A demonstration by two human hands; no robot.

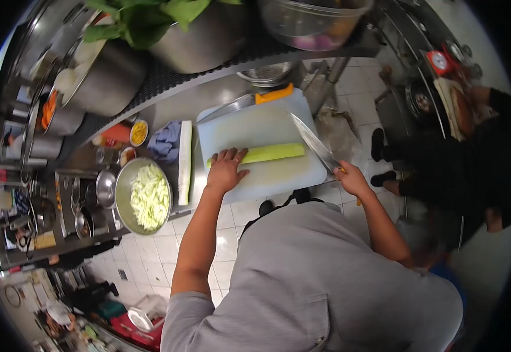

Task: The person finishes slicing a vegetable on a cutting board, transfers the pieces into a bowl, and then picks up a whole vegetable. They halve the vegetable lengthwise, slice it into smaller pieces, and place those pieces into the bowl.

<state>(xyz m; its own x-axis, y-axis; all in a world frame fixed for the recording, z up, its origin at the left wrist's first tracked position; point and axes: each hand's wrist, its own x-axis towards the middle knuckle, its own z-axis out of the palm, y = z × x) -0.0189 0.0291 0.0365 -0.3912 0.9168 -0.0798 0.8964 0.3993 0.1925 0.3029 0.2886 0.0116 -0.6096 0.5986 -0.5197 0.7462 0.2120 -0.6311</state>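
- On the pale blue cutting board lies a long, light green vegetable, running from the left hand towards the right edge, its right end just beside the blade of the knife in the right hand
- At the vegetable's left end, the left hand grips it from above, fingers bent over it and thumb out on the side nearer the body, with a short bit of green showing past the fingers
- To the right of the vegetable, and apart from it, the right hand is closed around the handle of a large knife; the blade slants up and leftwards over the right part of the board
- Along the board's far edge rests a second knife with an orange handle, blade pointing left
- Left of the board, on the metal counter, is a long pale strip, with a crumpled blue-grey cloth just beside it
- Further left sits a large bowl filled with chopped pale green pieces, near a small container of yellow bits
- Over on the right side stands another person in dark clothes, well apart from the board
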